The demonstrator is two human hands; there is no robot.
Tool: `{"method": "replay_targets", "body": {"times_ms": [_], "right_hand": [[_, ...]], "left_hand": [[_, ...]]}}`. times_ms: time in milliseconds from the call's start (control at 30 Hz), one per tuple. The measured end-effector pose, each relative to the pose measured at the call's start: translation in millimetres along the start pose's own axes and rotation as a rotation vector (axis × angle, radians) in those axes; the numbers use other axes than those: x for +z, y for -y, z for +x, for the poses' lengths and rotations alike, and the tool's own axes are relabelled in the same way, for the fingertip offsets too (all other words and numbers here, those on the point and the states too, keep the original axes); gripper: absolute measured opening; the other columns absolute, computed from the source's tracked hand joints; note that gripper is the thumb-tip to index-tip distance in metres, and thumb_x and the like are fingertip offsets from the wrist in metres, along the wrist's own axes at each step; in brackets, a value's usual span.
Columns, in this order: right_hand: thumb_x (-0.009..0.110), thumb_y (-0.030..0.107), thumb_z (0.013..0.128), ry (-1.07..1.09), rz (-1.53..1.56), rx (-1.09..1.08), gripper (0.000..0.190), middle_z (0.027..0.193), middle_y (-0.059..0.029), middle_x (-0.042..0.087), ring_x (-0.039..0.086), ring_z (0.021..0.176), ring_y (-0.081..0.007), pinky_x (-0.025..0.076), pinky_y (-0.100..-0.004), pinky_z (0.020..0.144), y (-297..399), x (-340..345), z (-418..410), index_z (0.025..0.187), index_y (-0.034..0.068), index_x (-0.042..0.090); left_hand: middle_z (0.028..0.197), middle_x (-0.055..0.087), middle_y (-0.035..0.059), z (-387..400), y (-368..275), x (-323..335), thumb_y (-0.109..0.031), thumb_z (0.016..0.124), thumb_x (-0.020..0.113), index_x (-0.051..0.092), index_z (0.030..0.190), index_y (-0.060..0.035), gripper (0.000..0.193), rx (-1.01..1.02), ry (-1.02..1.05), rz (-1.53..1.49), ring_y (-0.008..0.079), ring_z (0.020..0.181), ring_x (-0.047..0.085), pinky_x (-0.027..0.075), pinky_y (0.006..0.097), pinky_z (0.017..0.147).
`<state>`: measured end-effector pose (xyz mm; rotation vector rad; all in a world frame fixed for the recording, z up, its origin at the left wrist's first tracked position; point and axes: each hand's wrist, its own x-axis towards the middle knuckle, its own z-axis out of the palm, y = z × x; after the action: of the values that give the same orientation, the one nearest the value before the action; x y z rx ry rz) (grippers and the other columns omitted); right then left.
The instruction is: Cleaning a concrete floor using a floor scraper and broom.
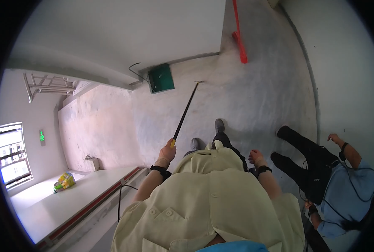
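Note:
My left hand (167,155) grips the yellow end of a long black pole (186,110), which slopes forward and away from me. A small flat metal head, like a scraper blade (199,82), sits at its far end, at the floor. Whether the blade touches the floor I cannot tell. My right hand (257,157) hangs beside my hip with its fingers loosely bent and nothing visible in it. Left of the blade, against the wall's foot, a green box-shaped dustpan (161,78) rests on the floor with a bent dark rod at its side.
A red broom-like tool (240,47) stands ahead on the concrete floor (253,94). Close on my right is another person in a blue shirt (347,192). A white ledge (80,211) bearing a yellow-green packet (65,180) runs along my left. A metal rack (48,85) is farther off.

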<state>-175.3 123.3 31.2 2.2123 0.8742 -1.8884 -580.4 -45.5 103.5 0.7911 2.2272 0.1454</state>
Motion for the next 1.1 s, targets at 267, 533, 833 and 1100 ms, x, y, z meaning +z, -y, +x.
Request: {"method": "replay_targets", "body": {"times_ms": [267,533,833,1100], "right_hand": [[0.045,0.018,0.074,0.017,0.196,-0.072,0.026,0.068,-0.0056,0.049,0.048,0.053,-0.0156,0.039,-0.0259,0.043,72,-41,43,0.098,0.008,0.043],[0.045,0.026,0.075,0.032,-0.008,0.116,0.030,0.079,-0.0088,0.051,0.052,0.064,-0.0191,0.044,-0.0317,0.054,30,-74,61,0.100,0.008,0.043],[0.045,0.025,0.076,-0.007,0.159,0.070,0.029,0.080,-0.0093,0.051,0.052,0.064,-0.0210,0.045,-0.0340,0.054,35,-79,80,0.100,0.010,0.041],[0.047,0.025,0.076,-0.082,0.245,0.045,0.031,0.078,-0.0081,0.051,0.051,0.060,-0.0184,0.044,-0.0308,0.052,51,-78,58,0.102,0.009,0.041]], "left_hand": [[0.081,0.055,0.0191,14,-76,4,-0.033,0.077,0.034,0.041,0.106,-0.0157,0.034,-0.050,-0.059,0.083,0.0363,0.076,0.051,0.040,0.0416,0.069],[0.080,0.055,0.0183,80,-115,-22,-0.035,0.080,0.030,0.044,0.103,-0.0128,0.035,0.009,-0.070,0.264,0.0350,0.077,0.052,0.041,0.0426,0.067],[0.082,0.054,0.0187,129,-158,-7,-0.032,0.080,0.028,0.044,0.102,-0.0105,0.034,-0.005,-0.071,0.289,0.0339,0.079,0.051,0.040,0.0432,0.068],[0.085,0.054,0.0198,113,-137,9,-0.030,0.079,0.032,0.033,0.111,-0.0146,0.036,-0.010,0.041,0.300,0.0353,0.081,0.051,0.040,0.0441,0.071]]}}
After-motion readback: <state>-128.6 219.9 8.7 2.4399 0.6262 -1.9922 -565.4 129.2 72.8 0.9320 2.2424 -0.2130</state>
